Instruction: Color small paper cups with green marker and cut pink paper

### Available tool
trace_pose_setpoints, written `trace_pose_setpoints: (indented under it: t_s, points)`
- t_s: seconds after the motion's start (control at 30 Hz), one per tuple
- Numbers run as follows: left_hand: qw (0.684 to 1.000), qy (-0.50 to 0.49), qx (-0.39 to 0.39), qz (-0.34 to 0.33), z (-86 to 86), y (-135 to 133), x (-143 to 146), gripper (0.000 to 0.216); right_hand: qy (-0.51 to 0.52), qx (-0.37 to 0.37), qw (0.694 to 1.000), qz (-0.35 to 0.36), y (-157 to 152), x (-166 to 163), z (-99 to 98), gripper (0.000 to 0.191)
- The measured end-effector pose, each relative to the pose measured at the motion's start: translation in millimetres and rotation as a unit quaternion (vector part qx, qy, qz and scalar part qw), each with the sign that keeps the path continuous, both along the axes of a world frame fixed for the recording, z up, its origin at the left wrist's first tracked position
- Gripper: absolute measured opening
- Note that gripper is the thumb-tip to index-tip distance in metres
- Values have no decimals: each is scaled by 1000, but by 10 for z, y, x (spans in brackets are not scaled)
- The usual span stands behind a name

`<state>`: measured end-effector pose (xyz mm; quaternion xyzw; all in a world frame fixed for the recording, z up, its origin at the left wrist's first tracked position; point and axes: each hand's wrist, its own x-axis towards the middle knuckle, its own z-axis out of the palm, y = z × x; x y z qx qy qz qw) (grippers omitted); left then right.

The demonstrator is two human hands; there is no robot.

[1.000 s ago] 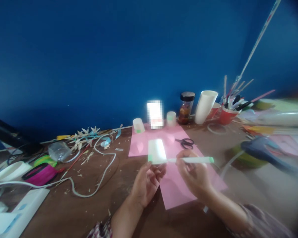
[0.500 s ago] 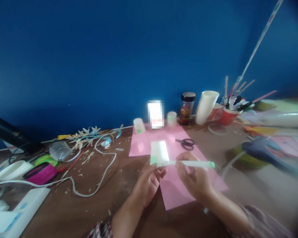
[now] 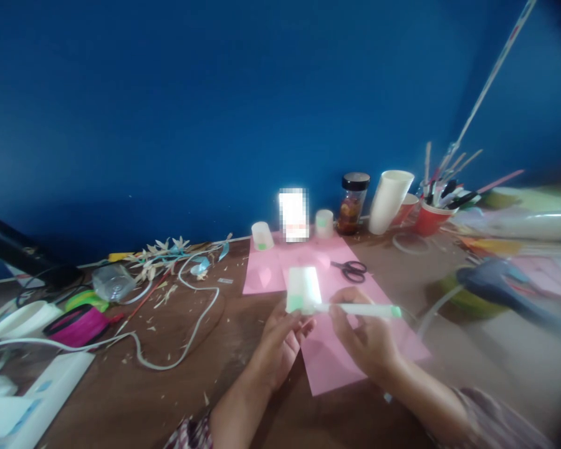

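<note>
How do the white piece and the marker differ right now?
The white piece is broad, while the marker is long and slim. The left hand holds the white piece by its lower edge; the right hand grips the marker. Green shows near the white piece's lower left corner, but on the marker at its right end. Both are mostly white.

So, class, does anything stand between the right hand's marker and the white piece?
Nothing visible: the marker in the right hand points at the white piece held by the left hand; blur hides whether they touch.
</note>
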<state>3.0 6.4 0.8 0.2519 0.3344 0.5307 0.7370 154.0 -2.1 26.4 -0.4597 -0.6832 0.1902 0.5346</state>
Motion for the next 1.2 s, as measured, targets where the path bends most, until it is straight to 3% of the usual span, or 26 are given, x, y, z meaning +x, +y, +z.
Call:
trace_pose_setpoints:
  t_s: [1.2]
  points:
    - [1000, 10, 3, -8, 6, -14, 0, 40, -30, -1, 1000, -5, -4, -1, -1, 9]
